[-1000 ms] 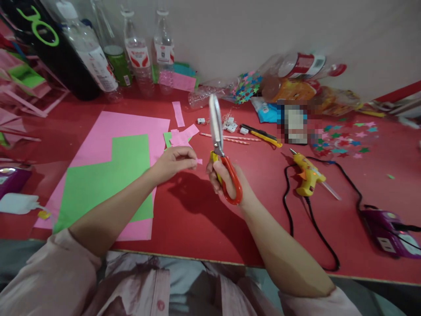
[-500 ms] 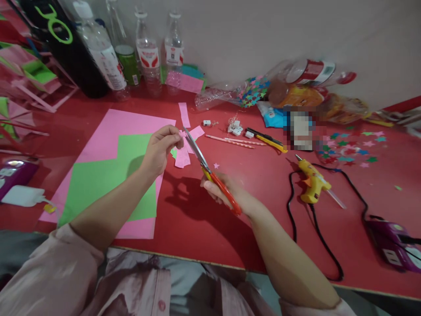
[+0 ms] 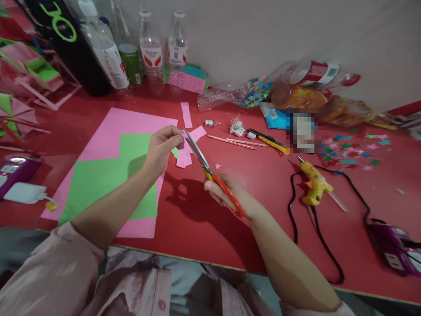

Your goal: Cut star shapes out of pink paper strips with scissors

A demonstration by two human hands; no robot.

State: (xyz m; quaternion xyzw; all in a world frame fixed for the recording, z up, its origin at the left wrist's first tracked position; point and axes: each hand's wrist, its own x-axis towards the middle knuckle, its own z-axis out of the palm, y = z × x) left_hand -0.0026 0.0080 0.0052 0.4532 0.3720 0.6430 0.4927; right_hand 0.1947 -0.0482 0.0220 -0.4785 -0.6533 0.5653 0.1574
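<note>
My right hand (image 3: 226, 193) is closed around the handles of a pair of scissors (image 3: 226, 193) with red and yellow grips. Their blades point up and left, the tips beside the fingers of my left hand (image 3: 162, 147). Those fingers are pinched on a small pink paper piece (image 3: 183, 133), mostly hidden by the fingertips. Below the blades lie several pink paper scraps (image 3: 184, 156), with a bit of green among them. A green sheet (image 3: 98, 184) rests on larger pink sheets (image 3: 138, 117) under my left forearm. One small pink star (image 3: 217, 166) lies right of the scraps.
A yellow glue gun (image 3: 314, 182) with a black cord lies to the right, near scattered paper stars (image 3: 357, 151). Pencils (image 3: 233, 141) and a cutter knife (image 3: 269, 140) lie beyond my hands. Upright bottles (image 3: 153, 57) line the wall; purple power strips (image 3: 393, 245) sit at both sides.
The scissor handles have shifted slightly right and down, and the blades look a little further apart. My left hand stays at the same spot; the whole view has moved slightly.
</note>
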